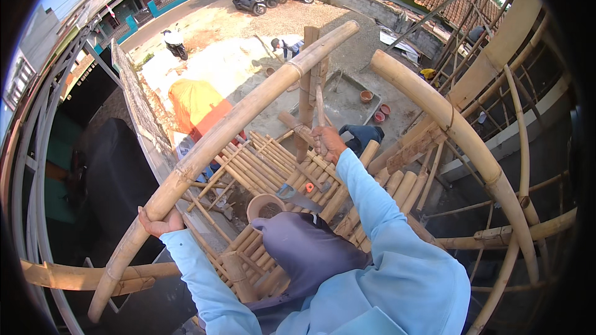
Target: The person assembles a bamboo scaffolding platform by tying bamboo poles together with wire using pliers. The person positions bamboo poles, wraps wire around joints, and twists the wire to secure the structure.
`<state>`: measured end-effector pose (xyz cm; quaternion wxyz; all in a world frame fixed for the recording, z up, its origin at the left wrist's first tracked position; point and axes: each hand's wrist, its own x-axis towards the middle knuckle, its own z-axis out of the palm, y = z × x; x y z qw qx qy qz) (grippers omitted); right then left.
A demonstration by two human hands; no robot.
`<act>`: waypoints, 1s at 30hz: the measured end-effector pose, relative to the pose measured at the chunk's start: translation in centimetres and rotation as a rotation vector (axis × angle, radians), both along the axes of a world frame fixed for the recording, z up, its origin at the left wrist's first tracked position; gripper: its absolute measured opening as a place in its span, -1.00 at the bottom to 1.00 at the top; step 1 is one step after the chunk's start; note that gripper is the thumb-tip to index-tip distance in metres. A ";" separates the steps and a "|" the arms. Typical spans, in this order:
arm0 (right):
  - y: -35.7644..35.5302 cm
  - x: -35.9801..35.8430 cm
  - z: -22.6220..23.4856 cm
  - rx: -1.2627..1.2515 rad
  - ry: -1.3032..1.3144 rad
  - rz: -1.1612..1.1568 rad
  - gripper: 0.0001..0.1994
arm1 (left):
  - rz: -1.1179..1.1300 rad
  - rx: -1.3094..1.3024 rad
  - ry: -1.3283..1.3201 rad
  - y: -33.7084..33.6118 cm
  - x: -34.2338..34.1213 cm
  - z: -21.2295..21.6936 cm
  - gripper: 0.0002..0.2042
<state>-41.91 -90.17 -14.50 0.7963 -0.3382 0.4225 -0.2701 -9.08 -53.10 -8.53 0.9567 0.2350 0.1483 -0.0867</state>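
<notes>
A thick bamboo pole (248, 110) slants across in front of me, from lower left to upper middle. My left hand (162, 222) is closed around its lower part, with the thumb side against the bamboo. Out ahead, my right hand (329, 143) grips a pale wooden handle (320, 107) that points away from me. Its far end overlaps an upright wooden post (307, 96), and I cannot make out a tool head there. The post crosses the pole near its upper end. On the bamboo platform below lie a handsaw (300, 198) and a small orange tape measure (309, 187), beside a bucket (264, 206).
A second thick bamboo pole (448, 118) curves down on the right, near more scaffolding. The bamboo platform (267, 164) has gaps. Far below, a bent-over person (287, 47) is on the ground near buckets (366, 95); another person's dark clothing (361, 138) shows past my right hand.
</notes>
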 end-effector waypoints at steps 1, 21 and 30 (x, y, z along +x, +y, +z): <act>-0.1 -0.8 -1.7 0.115 -0.031 0.008 -0.85 | 0.029 0.023 -0.011 -0.2 -0.3 -0.1 -0.60; -15.1 -8.4 -15.2 0.324 0.362 -0.022 -0.77 | 0.125 0.045 0.083 -2.3 0.0 -0.4 -0.48; -16.5 -3.5 -5.0 -0.229 0.112 -0.011 -0.93 | 0.127 0.087 0.053 -0.6 0.1 0.5 -0.46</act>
